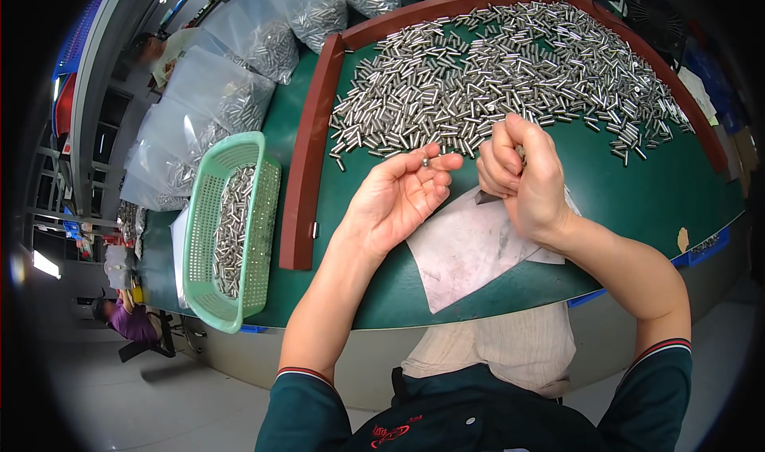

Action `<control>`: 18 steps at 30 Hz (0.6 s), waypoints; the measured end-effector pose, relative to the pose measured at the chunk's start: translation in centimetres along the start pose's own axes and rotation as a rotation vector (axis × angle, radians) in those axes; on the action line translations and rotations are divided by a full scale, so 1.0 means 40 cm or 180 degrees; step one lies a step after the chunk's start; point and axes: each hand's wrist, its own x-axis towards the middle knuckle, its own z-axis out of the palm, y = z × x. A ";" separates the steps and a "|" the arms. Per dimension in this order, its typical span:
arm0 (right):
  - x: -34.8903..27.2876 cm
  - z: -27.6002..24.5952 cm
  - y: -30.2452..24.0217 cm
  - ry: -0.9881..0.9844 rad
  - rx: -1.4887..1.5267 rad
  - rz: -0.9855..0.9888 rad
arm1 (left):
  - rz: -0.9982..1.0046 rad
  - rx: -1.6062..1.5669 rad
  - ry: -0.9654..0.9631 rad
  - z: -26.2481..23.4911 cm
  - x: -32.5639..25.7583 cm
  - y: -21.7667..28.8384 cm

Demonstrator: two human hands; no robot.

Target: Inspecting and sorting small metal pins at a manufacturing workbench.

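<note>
My left hand (402,195) is held palm up over the green table top (637,197), with a small metal pin (426,162) pinched between thumb and fingertips. My right hand (522,177) is curled shut beside it, gripping a small dark tool whose tip (486,198) pokes out below the fingers. Both hands hover above a grey sheet of paper (466,253). A big heap of shiny metal pins (494,70) lies just beyond the hands.
A brown wooden rim (307,173) borders the green top. A green plastic basket (231,229) with pins stands at the left. Clear bags of pins (211,109) lie behind it. Other people sit at far left (127,316) and top left (159,50).
</note>
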 end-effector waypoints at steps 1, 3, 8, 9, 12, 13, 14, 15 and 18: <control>0.001 -0.001 0.001 -0.0001 0.0001 0.0001 | 0.0004 0.0012 0.0025 0.000 0.000 -0.001; 0.002 -0.002 0.002 -0.0017 0.0009 0.0004 | 0.0030 0.0024 0.0060 -0.005 0.001 -0.002; 0.003 -0.003 0.001 -0.0021 0.0021 0.0042 | 0.0119 0.0143 0.0105 -0.002 0.001 -0.010; 0.003 -0.003 0.001 -0.0014 0.0021 0.0054 | 0.0161 0.0205 0.0121 -0.001 0.000 -0.011; 0.003 -0.003 -0.001 0.0000 0.0020 0.0063 | 0.0219 0.0329 0.0095 -0.002 0.000 -0.012; 0.003 -0.004 -0.001 0.0000 0.0016 0.0065 | 0.0234 0.0393 0.0053 -0.003 0.000 -0.011; 0.004 -0.004 -0.001 0.0002 0.0026 0.0064 | 0.0235 0.0389 0.0051 -0.003 0.001 -0.010; 0.004 -0.003 -0.001 -0.0005 0.0044 0.0066 | 0.0288 0.0479 0.0141 0.001 -0.002 -0.008; 0.004 0.000 -0.003 0.0007 0.0051 0.0074 | 0.0725 0.0917 0.0470 0.018 -0.010 0.015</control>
